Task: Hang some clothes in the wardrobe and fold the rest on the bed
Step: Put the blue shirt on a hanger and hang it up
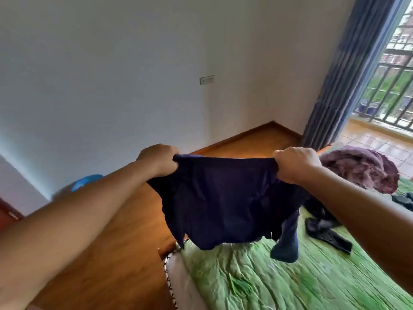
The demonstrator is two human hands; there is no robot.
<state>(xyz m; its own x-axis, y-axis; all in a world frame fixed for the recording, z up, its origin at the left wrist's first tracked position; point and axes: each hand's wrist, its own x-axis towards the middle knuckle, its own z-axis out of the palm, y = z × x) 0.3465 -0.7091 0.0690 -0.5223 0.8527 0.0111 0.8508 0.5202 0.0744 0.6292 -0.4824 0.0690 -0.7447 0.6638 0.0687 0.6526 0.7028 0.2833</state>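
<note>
I hold a dark navy garment (223, 198) stretched out in the air above the corner of the bed (268, 276), which has a green crumpled cover. My left hand (159, 159) grips its top left corner. My right hand (295, 163) grips its top right corner. The cloth hangs loose below both fists, and one dark blue part (288, 242) dangles down to the cover. The wardrobe is out of view.
A purple bundle of cloth (362, 171) lies at the far end of the bed. Black garments (326, 231) lie on the cover at the right. Wooden floor (134, 231) runs left of the bed, with a blue object (86, 182) by the wall. A blue curtain (348, 70) hangs beside the balcony door.
</note>
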